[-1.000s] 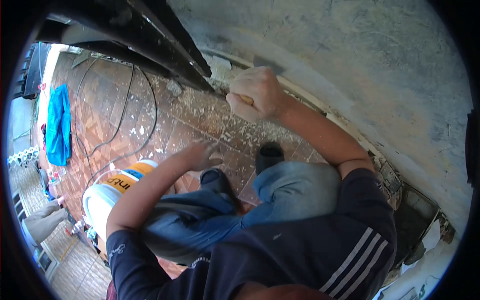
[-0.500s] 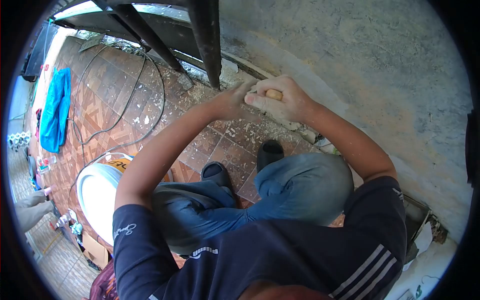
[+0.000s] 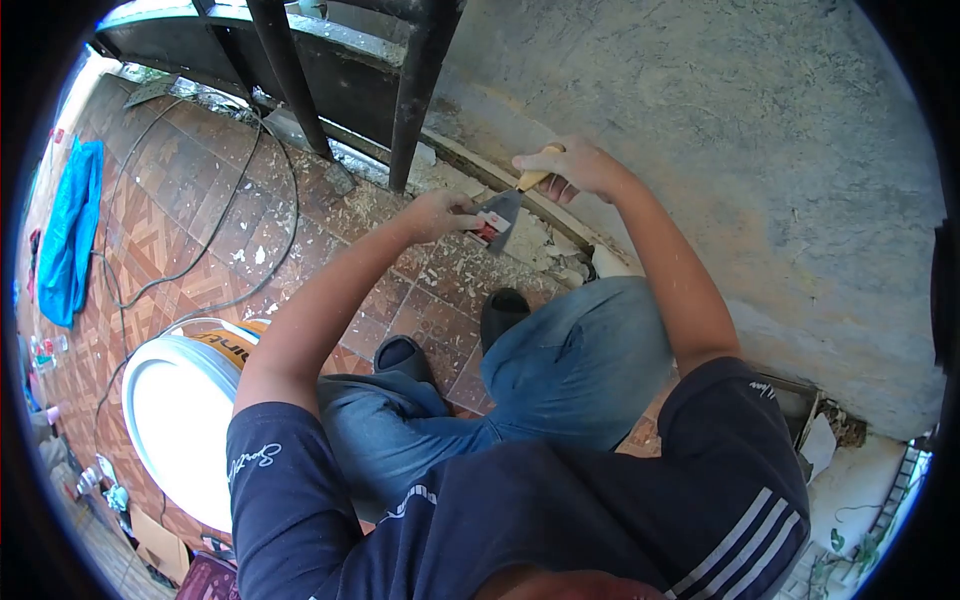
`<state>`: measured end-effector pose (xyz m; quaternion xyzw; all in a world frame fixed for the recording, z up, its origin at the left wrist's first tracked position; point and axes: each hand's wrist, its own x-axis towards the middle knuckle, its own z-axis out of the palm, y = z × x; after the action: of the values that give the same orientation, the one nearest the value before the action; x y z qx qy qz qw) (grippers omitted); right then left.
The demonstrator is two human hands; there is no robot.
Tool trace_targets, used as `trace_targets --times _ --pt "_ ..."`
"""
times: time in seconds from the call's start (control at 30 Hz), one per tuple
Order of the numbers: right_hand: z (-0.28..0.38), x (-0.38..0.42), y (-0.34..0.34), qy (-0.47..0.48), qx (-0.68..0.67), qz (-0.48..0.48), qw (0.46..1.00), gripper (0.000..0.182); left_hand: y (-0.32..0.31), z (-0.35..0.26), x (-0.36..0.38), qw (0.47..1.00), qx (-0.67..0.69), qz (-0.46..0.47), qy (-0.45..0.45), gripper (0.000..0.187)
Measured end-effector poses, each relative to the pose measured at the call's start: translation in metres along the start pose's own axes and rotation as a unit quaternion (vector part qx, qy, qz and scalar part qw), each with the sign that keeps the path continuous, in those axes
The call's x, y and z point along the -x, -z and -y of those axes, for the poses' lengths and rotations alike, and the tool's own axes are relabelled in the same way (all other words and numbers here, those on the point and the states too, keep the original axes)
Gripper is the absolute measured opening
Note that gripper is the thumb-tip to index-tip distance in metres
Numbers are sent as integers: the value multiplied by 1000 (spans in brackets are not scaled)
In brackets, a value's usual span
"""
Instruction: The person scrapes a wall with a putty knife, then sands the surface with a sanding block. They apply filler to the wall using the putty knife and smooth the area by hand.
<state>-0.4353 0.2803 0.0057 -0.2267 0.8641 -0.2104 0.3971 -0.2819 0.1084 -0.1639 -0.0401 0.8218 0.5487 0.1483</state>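
My right hand (image 3: 575,168) is closed around the wooden handle of the scraper (image 3: 505,210), blade angled down toward the floor. My left hand (image 3: 440,215) pinches the blade's edge, fingertips touching the metal.

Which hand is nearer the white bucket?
Left. The left hand is at the scraper blade, on the white bucket side; the right hand grips the handle by the wall, farther away.

The scraper (image 3: 503,212) lies between both hands, left hand (image 3: 440,214) at its blade, right hand (image 3: 575,167) on its handle, at the floor's (image 3: 200,210) edge by the wall (image 3: 720,130). The bucket (image 3: 180,420) stands on the floor left of the person's knees, cables (image 3: 240,240) beyond it.
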Motion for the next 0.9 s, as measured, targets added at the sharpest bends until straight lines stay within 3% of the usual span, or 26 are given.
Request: trace_targets --times 0.07,0.17,0.27,0.3,0.4,0.53,0.63,0.73,0.9 --pt "-29 -16 6 -35 -36 83 995 45 9 1 1 999 -50 5 17 33" --pt "-54 -30 -3 -107 57 198 973 52 9 20 -7 991 -125 -25 -44 33" --pt "-58 -30 -37 -128 113 254 952 52 9 24 -15 989 -138 -41 -42 30" --pt "-63 -33 -52 -115 133 261 949 51 9 21 -18 992 -122 -34 -10 27" --pt "-82 -36 -87 -117 108 260 952 55 6 28 -28 991 -124 -38 -28 26" --pt "-96 -31 -79 -105 99 259 955 57 2 35 -39 992 -111 -27 -57 22" --pt "-104 -23 -60 -109 91 220 965 57 5 19 -44 994 36 48 93 21" --pt "-115 -17 -49 -124 75 215 966 56 -5 31 -59 991 102 52 64 21" --pt "-134 -26 -53 -153 65 249 954 50 -21 38 -53 980 152 46 117 21"
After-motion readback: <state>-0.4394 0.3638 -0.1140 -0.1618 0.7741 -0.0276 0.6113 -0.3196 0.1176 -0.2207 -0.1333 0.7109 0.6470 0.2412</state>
